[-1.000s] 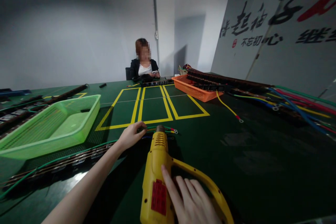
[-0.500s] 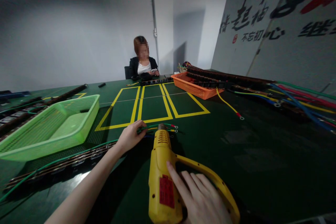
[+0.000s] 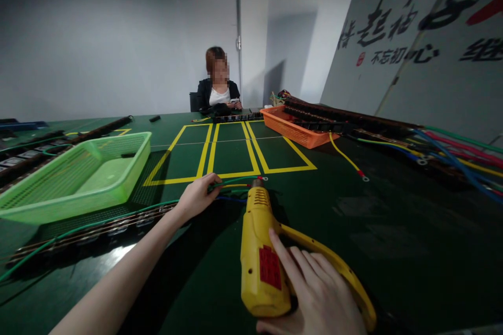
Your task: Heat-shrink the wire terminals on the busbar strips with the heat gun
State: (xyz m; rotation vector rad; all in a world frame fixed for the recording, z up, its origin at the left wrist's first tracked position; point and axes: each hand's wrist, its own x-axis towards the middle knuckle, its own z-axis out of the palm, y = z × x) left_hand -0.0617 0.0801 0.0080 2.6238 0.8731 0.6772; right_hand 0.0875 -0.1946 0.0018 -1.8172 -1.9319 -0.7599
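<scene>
My right hand [image 3: 314, 293] grips the handle of a yellow heat gun [image 3: 261, 251] with a red label, its index finger lying along the body. The gun's nozzle points away from me at the ring-terminal ends of a bundle of green, yellow and blue wires [image 3: 236, 183] on the dark green table. My left hand [image 3: 196, 196] is closed on that bundle just left of the nozzle. The wires run back from the hand to a long dark strip of parts [image 3: 98, 230] lying on the table.
A light green plastic basket [image 3: 121, 188] stands at the left. An orange basket [image 3: 291, 133] with long dark strips and coloured wires [image 3: 451, 154] lies at the right. Yellow tape rectangles [image 3: 231, 152] mark the table's middle. Another person [image 3: 218, 91] sits at the far end.
The heat gun and my right hand have shifted to the right and slightly forward. The view has tilted down a little. My left hand keeps its hold on the wires.
</scene>
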